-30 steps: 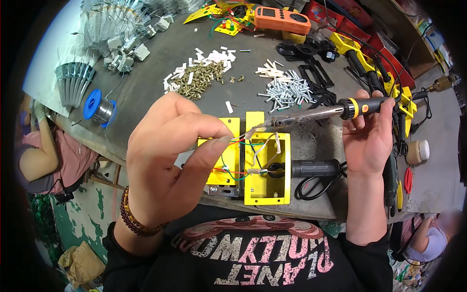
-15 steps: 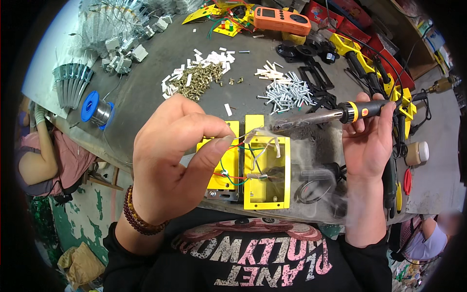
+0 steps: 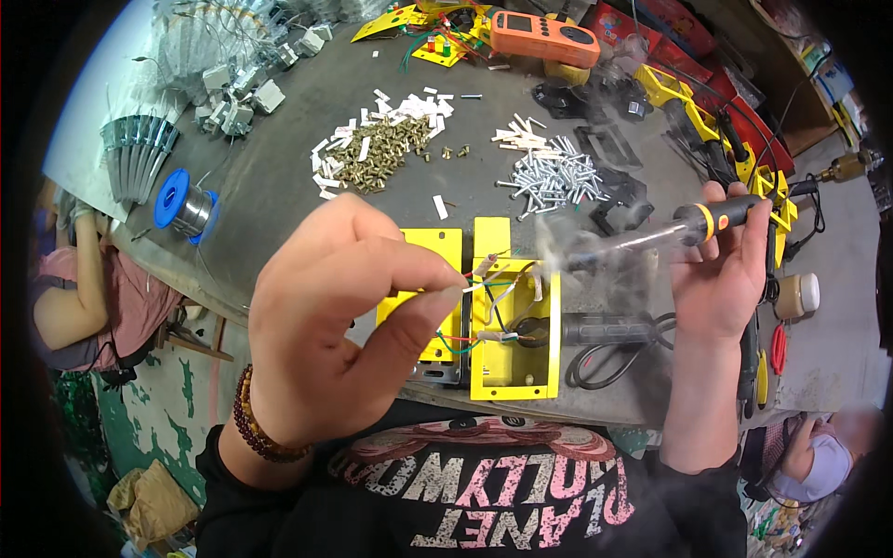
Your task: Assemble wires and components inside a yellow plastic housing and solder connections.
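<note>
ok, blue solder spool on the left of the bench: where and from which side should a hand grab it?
Grip the blue solder spool across its two blue flanges, coming from above on the bench side. It seems to lie tilted near the table edge, flanges exposed and no other parts touching it; the wound solder between the flanges is best left untouched.

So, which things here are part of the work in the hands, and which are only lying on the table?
In use:
left hand pinching the wires
right hand holding the soldering iron
yellow box

Lying about:
brass screws
silver screws
solder spool
orange meter
white tubes
</note>
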The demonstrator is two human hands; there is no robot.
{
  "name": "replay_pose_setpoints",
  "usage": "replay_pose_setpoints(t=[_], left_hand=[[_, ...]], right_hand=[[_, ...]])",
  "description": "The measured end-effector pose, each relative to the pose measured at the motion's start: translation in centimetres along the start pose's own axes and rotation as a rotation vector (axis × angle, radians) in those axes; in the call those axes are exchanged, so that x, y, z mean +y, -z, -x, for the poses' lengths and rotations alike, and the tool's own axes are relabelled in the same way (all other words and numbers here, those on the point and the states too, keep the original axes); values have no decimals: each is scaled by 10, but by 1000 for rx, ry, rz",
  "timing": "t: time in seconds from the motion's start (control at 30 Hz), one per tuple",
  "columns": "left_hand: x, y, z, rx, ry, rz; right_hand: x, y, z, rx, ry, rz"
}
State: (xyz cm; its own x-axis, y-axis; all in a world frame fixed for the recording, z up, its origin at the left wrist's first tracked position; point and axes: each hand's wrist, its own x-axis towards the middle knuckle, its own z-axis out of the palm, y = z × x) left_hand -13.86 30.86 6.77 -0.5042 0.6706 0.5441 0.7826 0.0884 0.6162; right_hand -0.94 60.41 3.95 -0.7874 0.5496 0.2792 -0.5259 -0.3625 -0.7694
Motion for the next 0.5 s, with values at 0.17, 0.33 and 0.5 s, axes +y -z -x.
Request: replay_pose_setpoints(t=[0.17,0.33,0.5], left_hand=[[-2,-7,2,-31,45,73],[-4,-8,0,-67,40,59],[-5,-10,-1,-60,28,53]], right_hand=[[-1,-1,-1,96,-18,54],[7,-11,-3,252,-80,33],[9,-7,-3,225,-117,5]])
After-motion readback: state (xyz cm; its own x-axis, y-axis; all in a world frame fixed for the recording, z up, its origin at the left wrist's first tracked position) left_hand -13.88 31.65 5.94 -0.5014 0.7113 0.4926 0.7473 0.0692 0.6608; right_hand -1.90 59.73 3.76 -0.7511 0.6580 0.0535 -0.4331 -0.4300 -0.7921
